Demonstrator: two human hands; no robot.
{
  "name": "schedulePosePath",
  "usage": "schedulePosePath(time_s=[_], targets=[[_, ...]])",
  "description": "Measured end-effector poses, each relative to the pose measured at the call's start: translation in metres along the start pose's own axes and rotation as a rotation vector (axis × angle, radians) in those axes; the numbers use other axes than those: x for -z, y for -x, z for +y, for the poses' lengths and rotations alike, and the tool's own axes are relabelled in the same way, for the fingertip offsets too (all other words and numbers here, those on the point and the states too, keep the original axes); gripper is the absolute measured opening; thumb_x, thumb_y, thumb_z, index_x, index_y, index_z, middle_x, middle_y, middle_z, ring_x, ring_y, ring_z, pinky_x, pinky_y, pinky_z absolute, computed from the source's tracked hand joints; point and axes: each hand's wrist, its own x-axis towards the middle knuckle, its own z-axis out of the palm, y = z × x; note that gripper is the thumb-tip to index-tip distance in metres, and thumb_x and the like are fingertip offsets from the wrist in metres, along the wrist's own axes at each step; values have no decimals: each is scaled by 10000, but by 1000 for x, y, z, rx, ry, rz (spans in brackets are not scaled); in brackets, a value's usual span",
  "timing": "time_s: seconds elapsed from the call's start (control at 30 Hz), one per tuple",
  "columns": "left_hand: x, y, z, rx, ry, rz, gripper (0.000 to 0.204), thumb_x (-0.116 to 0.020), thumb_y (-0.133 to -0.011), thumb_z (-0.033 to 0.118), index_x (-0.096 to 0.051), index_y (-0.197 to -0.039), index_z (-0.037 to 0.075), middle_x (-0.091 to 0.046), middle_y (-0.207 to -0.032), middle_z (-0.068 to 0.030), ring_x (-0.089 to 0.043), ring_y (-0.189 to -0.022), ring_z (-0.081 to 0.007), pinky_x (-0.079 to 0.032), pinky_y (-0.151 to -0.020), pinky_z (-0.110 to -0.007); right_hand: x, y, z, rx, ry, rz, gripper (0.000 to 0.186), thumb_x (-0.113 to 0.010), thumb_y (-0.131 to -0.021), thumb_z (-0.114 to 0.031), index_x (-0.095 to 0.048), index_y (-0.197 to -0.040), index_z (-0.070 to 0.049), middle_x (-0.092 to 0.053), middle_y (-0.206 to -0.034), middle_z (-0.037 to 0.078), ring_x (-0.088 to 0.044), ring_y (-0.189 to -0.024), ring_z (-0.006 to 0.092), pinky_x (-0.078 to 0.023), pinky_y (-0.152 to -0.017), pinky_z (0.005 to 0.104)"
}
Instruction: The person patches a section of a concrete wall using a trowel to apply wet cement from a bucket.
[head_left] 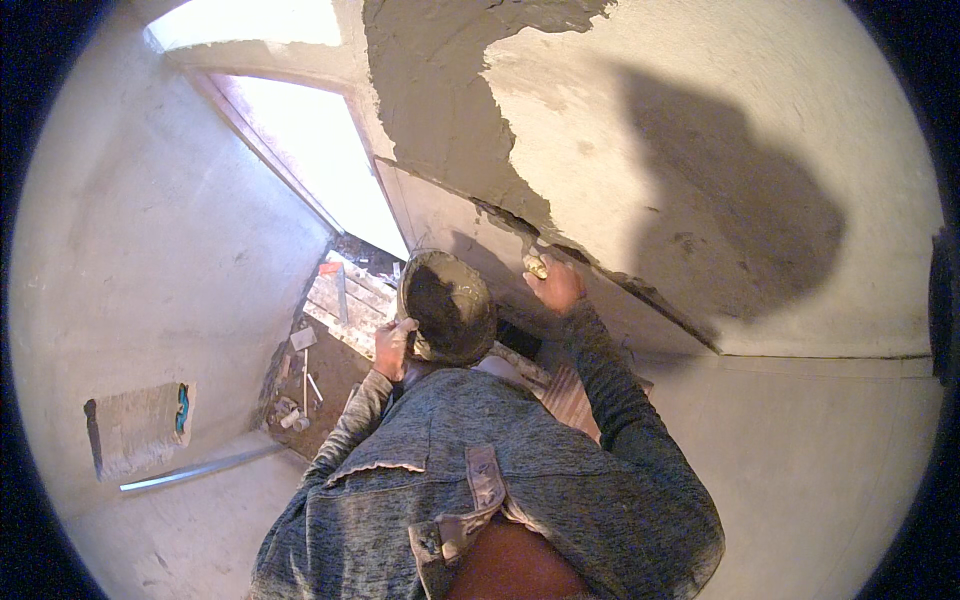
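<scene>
My left hand [393, 347] grips the near-left rim of a round, mortar-crusted bucket [480, 318]. Grey-brown wet mortar [433, 300] lies inside it. My right hand [559, 287] is closed around the pale, smeared handle of a trowel [536, 265], held up at the lower edge of the plaster. Its blade is hard to make out against the mortar there. Fresh grey plaster [440, 110] covers a ragged band of the wall in front of me, from the top down to that edge. The dry pale wall [570, 120] shows to its right.
A bright opening [300, 150] is at the upper left. Below it are planks [355, 300], a red-ended tool [335, 280] and a pale long-handled tool [304, 345]. A metal straightedge [200, 468] lies at the left wall's foot, under a recessed box [140, 430]. My shadow [740, 190] falls on the wall.
</scene>
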Motion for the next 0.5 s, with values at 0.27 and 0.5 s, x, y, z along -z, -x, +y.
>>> schedulePosePath(time_s=[0.27,0.5], targets=[[4,-4,-5,6,25,-38,151,-670,-748,159,-626,-711,19,-592,-613,-34,-531,-466,-134,-420,-443,-275,16,-17,-10,77,68,18,437,-647,-775,-423,-629,-980,-37,-652,-878,212,-613,-860,406,-475,-761,509],[-1,7,3,-28,64,-33,120,-661,-755,115,-639,-745,-2,-598,-653,-14,-535,-513,-99,-430,-468,-261,20,-9,3,59,18,78,444,-650,-774,-432,-628,-1007,-55,-657,-890,212,-620,-861,407,-484,-762,493]])
